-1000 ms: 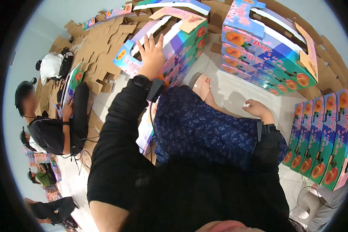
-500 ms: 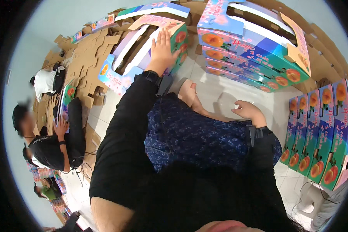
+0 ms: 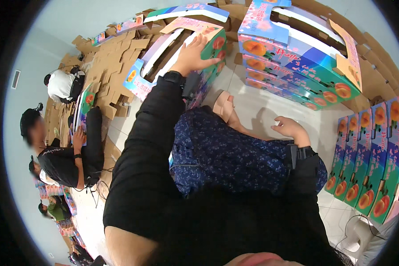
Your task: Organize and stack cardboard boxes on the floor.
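Note:
My left hand (image 3: 193, 55) lies flat over the top edge of a fruit carton (image 3: 137, 90), fingers stretched and thumb spread. This carton is pink, purple and green with printed peaches; its top has a long slot, and a brown flap (image 3: 191, 25) folds outward at the far end. It tops a stack whose lower part is mostly behind my arm. My right hand (image 3: 293, 130) hovers beside my knee, loosely curled with a gap between thumb and fingers, holding nothing. Beyond it rises another stack of matching cartons (image 3: 297, 57), the top one showing a similar slot.
Several matching cartons (image 3: 365, 155) stand in a row at the right, near a pale stool (image 3: 361, 232). Flattened brown cardboard (image 3: 115, 60) covers the floor at far left. A seated person in black (image 3: 60, 162) handles a carton there; others sit nearby. Cables (image 3: 95, 190) trail beside that person.
The whole view has shifted, so the cartons sit slightly farther right in the picture. My left hand stays on the carton's top, and my right hand keeps its loose curl.

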Demonstrator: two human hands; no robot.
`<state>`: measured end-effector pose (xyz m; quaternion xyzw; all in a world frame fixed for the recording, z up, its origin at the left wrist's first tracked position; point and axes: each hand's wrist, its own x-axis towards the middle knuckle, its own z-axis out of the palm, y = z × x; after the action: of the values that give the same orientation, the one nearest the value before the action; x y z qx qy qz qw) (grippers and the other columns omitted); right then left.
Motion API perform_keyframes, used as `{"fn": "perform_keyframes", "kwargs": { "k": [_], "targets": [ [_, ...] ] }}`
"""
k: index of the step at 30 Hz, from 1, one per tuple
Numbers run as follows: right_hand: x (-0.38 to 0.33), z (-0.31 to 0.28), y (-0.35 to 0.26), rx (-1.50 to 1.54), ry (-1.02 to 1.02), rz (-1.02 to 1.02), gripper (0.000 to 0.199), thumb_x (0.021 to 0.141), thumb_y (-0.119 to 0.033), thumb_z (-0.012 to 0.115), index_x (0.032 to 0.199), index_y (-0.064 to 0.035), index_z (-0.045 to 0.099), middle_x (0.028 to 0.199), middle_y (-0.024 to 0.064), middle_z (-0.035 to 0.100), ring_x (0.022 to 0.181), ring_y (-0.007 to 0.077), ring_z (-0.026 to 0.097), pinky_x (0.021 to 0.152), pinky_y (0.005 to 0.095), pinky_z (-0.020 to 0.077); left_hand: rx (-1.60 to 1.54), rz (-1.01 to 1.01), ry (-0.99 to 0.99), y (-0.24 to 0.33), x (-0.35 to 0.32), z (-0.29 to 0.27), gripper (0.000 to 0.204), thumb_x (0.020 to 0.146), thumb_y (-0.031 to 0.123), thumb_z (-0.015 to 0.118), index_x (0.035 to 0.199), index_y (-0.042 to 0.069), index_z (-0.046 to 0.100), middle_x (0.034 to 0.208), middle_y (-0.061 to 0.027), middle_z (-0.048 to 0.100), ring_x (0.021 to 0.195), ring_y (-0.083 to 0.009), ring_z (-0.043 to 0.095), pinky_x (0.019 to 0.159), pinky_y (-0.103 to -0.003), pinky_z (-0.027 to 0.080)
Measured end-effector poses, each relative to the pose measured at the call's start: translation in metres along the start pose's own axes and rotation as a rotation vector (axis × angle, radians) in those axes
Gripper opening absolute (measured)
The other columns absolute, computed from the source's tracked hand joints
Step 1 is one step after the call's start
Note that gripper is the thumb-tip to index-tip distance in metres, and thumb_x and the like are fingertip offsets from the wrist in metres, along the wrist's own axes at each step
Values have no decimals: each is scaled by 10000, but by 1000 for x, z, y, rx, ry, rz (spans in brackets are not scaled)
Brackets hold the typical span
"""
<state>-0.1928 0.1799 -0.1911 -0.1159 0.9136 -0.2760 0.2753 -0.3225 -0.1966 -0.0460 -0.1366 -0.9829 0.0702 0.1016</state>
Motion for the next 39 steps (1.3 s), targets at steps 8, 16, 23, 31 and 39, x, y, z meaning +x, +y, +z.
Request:
{"fn": "perform_keyframes", "kwargs": {
  "k": [8, 16, 23, 31, 39],
  "targets": [
    [-6, 2, 2, 33, -19, -2, 575, 765, -416, 641, 1182, -29, 561, 1003, 208, 644, 938, 353, 618, 799, 395, 481, -316, -119, 306, -111, -48, 0, 699, 834, 471, 575, 1302, -26, 426, 1229, -282, 497, 1156, -410, 475, 999, -463, 337],
    [4, 1, 2, 17, -12, -18, 570, 772, -415, 635, 1173, -16, 565, 1003, 220, 641, 948, 362, 615, 804, 400, 482, -36, -681, 22, -196, -119, 20, 975, 769, 709, 474, 1369, -48, 338, 1400, -258, 356, 1306, -362, 347, 1065, -432, 274],
    [10, 5, 6, 21, -57, 1, 589, 777, -427, 632, 1190, -13, 558, 1039, 229, 633, 960, 361, 613, 828, 397, 478, -293, -619, 13, -191, -118, -6, 884, 770, 723, 455, 1265, -8, 509, 1139, -274, 582, 1101, -374, 553, 957, -392, 404],
    [15, 6, 9, 31, -57, 34, 590, 775, -430, 637, 1188, -15, 563, 1030, 217, 635, 959, 349, 613, 823, 390, 481, -120, -603, 10, -189, -124, 17, 1070, 739, 778, 433, 1349, -97, 336, 1399, -306, 322, 1314, -402, 320, 1079, -445, 253],
    [9, 5, 8, 19, -90, 15, 583, 770, -417, 647, 1183, -14, 562, 1017, 219, 641, 948, 353, 618, 808, 388, 482, -181, -265, -597, -239, -74, -7, 1076, 739, 752, 477, 1351, -118, 311, 1410, -387, 193, 1364, -394, 222, 1110, -452, 177]
  ]
}}
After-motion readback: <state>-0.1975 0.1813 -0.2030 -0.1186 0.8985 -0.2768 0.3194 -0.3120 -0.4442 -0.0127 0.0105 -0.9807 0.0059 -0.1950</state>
